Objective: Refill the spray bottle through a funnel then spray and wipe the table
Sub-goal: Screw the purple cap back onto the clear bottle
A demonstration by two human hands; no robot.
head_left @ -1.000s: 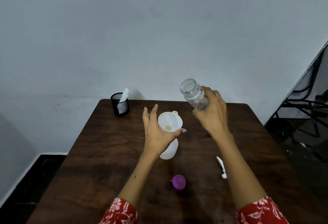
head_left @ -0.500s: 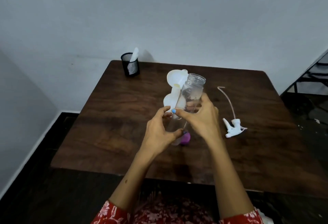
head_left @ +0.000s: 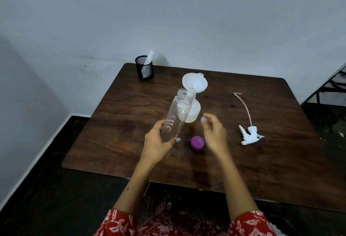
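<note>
One surface (head_left: 280, 142); on it: one white bottle (head_left: 193, 113) with one funnel (head_left: 194, 84) in its neck, one mesh cup (head_left: 144, 67), one spray head (head_left: 250, 135), one purple cap (head_left: 196, 142). Left hand (head_left: 159, 142) grips the one clear bottle (head_left: 177, 116), tilted, uncapped. Right hand (head_left: 213, 133) empty, fingers loosely spread, near the cap.

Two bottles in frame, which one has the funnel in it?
The white bottle standing on the table carries the funnel. The clear bottle, tilted in the left hand, has a bare open neck.
</note>
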